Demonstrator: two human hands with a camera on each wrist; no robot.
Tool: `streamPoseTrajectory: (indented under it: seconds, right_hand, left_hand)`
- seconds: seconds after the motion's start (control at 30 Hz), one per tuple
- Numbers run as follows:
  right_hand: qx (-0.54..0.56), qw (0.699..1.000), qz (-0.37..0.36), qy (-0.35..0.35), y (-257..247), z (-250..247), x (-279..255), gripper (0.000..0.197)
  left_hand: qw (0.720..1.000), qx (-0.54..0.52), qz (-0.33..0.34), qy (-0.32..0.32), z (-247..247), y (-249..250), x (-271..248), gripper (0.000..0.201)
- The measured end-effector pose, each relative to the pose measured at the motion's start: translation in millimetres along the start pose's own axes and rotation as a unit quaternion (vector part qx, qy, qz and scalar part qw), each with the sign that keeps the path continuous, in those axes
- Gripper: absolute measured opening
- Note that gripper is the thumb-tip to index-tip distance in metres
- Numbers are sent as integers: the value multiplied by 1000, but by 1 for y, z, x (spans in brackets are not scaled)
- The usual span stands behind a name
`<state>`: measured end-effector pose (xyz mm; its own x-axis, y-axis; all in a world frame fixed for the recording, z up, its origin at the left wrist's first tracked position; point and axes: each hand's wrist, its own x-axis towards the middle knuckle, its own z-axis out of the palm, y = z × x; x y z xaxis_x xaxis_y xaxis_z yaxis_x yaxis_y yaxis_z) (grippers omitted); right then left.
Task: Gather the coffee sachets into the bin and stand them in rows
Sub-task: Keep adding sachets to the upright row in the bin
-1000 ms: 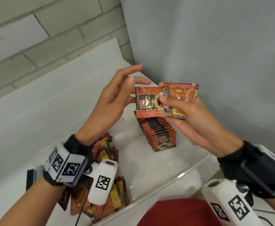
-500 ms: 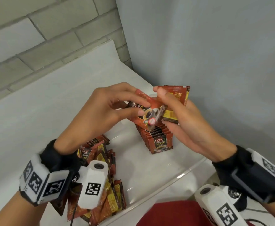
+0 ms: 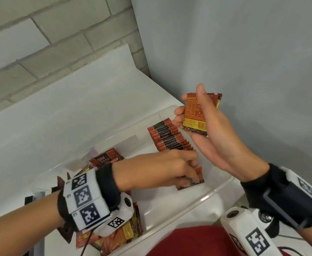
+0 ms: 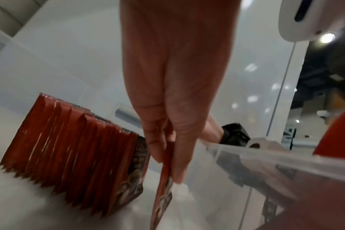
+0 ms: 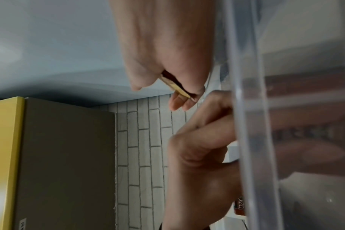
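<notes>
A clear plastic bin (image 3: 216,193) holds a row of red coffee sachets (image 3: 170,137) standing upright near its right side. My left hand (image 3: 188,172) reaches down inside the bin and pinches one sachet (image 4: 163,183) between thumb and fingers, just in front of the near end of the row (image 4: 73,149). My right hand (image 3: 197,111) hovers above the far end of the row and grips a sachet (image 3: 195,117) with its yellow-printed back up; more may be stacked under it. A loose pile of sachets (image 3: 114,237) lies at the bin's left end.
The bin sits on a white table (image 3: 49,126) against a grey brick wall (image 3: 40,43) and a plain grey wall at the right. The bin's near rim (image 4: 286,157) runs close by my left hand. A red garment (image 3: 194,242) shows at the bottom.
My left hand took one sachet from the right hand's stack and carried it down into the bin to the near end of the row. The right hand kept its remaining sachets and rose slightly.
</notes>
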<state>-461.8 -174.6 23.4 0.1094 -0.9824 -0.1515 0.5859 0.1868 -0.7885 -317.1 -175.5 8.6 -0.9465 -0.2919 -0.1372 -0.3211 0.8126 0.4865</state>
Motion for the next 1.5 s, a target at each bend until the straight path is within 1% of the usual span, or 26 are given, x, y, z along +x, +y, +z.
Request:
streamPoseTrajectory:
  seconds: [0.1, 0.17, 0.23, 0.27, 0.3, 0.33, 0.37, 0.43, 0.5, 0.63, 0.7, 0.73, 0.77, 0.8, 0.83, 0.87, 0.93, 1.03, 1.1, 1.17, 1.23, 1.27, 1.33, 1.4, 1.43, 1.5]
  right_hand:
    - [-4, 1000, 4, 0, 0, 0, -1, 53]
    - [-1, 1000, 4, -1, 0, 0, -1, 53]
    - [0, 1000, 2, 0, 0, 1, 0, 53]
    - [1, 1000, 2, 1, 0, 1, 0, 53]
    - [1, 1000, 1, 3, 1, 1, 0, 53]
    - [1, 1000, 1, 5, 1, 1, 1, 53]
    - [-1, 1000, 0, 5, 1, 1, 1, 53]
    - [-4, 1000, 0, 5, 1, 1, 1, 54]
    - [-6, 1000, -1, 7, 1, 1, 1, 55]
    - [-5, 1000, -3, 4, 1, 1, 1, 55]
    - [3, 1000, -3, 1, 1, 1, 1, 56]
    - [5, 1000, -2, 0, 0, 0, 0, 56]
    - [5, 1000, -2, -1, 0, 0, 0, 57]
    - [6, 1000, -2, -1, -1, 1, 0, 58]
    - [8, 1000, -3, -2, -1, 1, -1, 58]
    - [9, 1000, -4, -3, -2, 1, -1, 58]
    - [13, 1000, -2, -2, -2, 1, -1, 57]
    - [25, 1000, 0, -5, -2, 1, -1, 56]
    - [37, 999, 2, -5, -2, 1, -1, 56]
    - [50, 999, 3, -5, -3, 0, -1, 55]
    - [69, 998, 4, -5, -3, 0, -1, 52]
    - [84, 996, 5, -5, -4, -1, -1, 47]
    - [113, 994, 10, -7, -5, -1, -2, 30]
    - [125, 992, 20, -12, -6, -1, -2, 13]
    - [127, 991, 26, -17, -7, -1, -3, 13]
    - [126, 991, 36, -34, -6, -1, -3, 21]
  left_hand:
    - [1000, 30, -9, -1, 4, -1, 3, 17]
    - [999, 33, -31, -2, 6, 1, 4, 13]
    - [996, 22, -84, 10, 11, 1, 8, 11]
    - [992, 7, -124, 30, 13, 0, 10, 14]
    - [982, -32, -182, 45, 13, 0, 12, 20]
    - [966, -73, -243, 50, 15, -2, 14, 27]
    - [953, -107, -278, 61, 14, 0, 16, 31]
    - [937, -158, -304, 69, 13, 1, 20, 39]
    - [935, -169, -304, 70, 10, 3, 20, 43]
    - [952, -102, -267, 111, 11, 3, 15, 42]
    - [964, -41, -233, 121, 11, 3, 12, 41]
    - [970, 2, -208, 126, 12, 1, 10, 36]
    - [975, 73, -173, 120, 12, 1, 10, 30]
    - [974, 135, -150, 104, 12, 3, 8, 25]
    - [967, 208, -117, 89, 15, 1, 6, 21]
    - [960, 249, -99, 84, 17, -2, 4, 20]
    - [955, 270, -77, 98, 18, -3, 4, 19]
    - [958, 259, -83, 87, 16, -1, 4, 32]
    - [964, 238, -83, 79, 14, -2, 1, 32]
    - [970, 216, -66, 88, 13, -1, -1, 32]
    - [975, 189, -47, 105, 9, 1, -3, 32]
    - [977, 177, -42, 114, 6, 1, -5, 33]
    - [980, 143, -45, 133, -4, 2, -10, 34]
    - [983, 85, -61, 153, -18, 2, -17, 33]
    - [981, 58, -72, 172, -25, 2, -20, 32]
    - [969, 26, -111, 221, -37, 2, -27, 29]
